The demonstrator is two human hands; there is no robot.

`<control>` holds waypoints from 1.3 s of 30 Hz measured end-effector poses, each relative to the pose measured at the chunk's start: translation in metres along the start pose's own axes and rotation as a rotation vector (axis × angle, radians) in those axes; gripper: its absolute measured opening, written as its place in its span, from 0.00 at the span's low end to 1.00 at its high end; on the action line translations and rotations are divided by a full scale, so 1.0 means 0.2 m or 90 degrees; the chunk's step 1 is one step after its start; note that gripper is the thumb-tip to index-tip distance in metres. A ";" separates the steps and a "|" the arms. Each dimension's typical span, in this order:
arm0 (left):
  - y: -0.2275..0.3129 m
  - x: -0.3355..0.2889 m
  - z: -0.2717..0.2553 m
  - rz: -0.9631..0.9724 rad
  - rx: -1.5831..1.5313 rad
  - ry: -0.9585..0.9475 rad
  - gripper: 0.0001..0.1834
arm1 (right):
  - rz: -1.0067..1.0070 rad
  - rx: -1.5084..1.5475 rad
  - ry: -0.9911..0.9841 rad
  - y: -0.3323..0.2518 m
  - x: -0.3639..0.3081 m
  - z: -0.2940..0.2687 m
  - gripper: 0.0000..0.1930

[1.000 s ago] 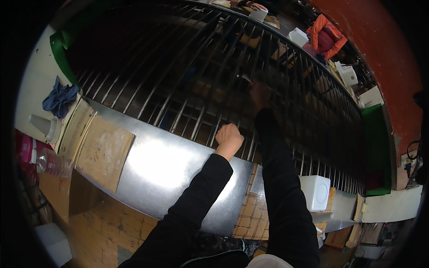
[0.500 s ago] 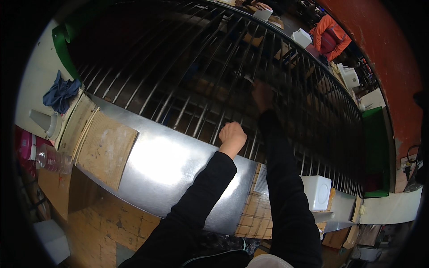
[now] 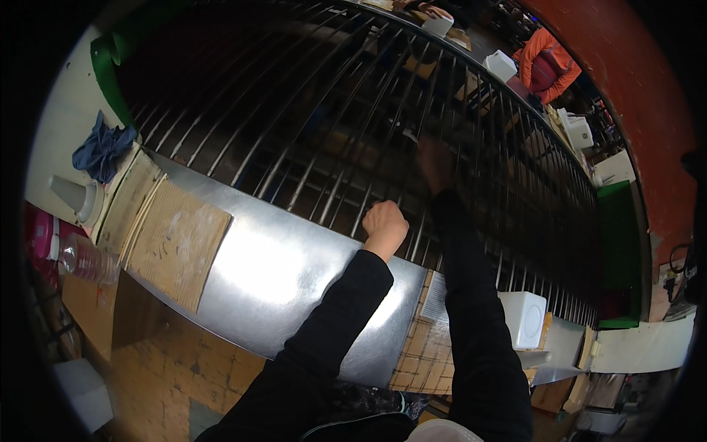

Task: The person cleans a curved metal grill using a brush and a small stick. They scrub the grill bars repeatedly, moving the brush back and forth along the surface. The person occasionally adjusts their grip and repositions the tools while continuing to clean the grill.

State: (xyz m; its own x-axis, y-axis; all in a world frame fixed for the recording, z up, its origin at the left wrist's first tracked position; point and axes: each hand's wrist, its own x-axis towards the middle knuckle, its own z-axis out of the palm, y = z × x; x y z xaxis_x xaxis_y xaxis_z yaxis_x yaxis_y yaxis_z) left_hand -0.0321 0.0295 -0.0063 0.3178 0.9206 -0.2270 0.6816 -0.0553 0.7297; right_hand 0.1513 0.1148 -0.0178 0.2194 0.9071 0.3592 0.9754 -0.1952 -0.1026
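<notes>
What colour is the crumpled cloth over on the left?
The crumpled cloth is dark greyish blue, best seen in the head view.

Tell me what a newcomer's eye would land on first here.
Probably the broad rack of parallel dark metal rods across the middle, with the bare left hand closed at its near edge. Below gleams the smooth silver metal ledge. At upper right, a person in bright orange and dark red stands out.
</notes>
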 end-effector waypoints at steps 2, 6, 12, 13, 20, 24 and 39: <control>0.00 0.00 0.00 0.004 0.006 0.010 0.10 | 0.002 0.026 0.002 -0.02 -0.10 -0.02 0.07; 0.00 0.00 0.01 0.001 0.020 0.022 0.10 | 0.010 0.048 0.004 -0.03 -0.11 -0.04 0.08; -0.01 0.01 -0.03 -0.022 0.023 0.016 0.11 | 0.076 0.017 0.022 -0.03 0.05 0.02 0.07; -0.01 0.01 -0.03 -0.023 0.027 0.004 0.11 | 0.057 0.041 0.028 -0.03 0.03 0.03 0.07; -0.01 0.03 -0.06 -0.049 0.065 -0.022 0.13 | 0.006 0.043 -0.012 -0.04 -0.12 -0.05 0.06; 0.01 0.02 -0.06 -0.042 0.089 -0.035 0.12 | 0.030 0.041 -0.019 -0.04 0.02 -0.05 0.07; 0.03 0.01 -0.07 -0.047 0.107 -0.020 0.12 | -0.033 -0.007 0.039 -0.04 -0.06 -0.04 0.08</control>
State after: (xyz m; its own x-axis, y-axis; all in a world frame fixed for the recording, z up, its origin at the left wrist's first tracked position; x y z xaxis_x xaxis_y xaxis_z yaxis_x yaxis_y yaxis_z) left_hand -0.0364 0.0359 0.0063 0.2807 0.9123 -0.2981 0.8035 -0.0535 0.5930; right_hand 0.1414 0.1023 -0.0137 0.1686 0.8914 0.4206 0.9857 -0.1528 -0.0714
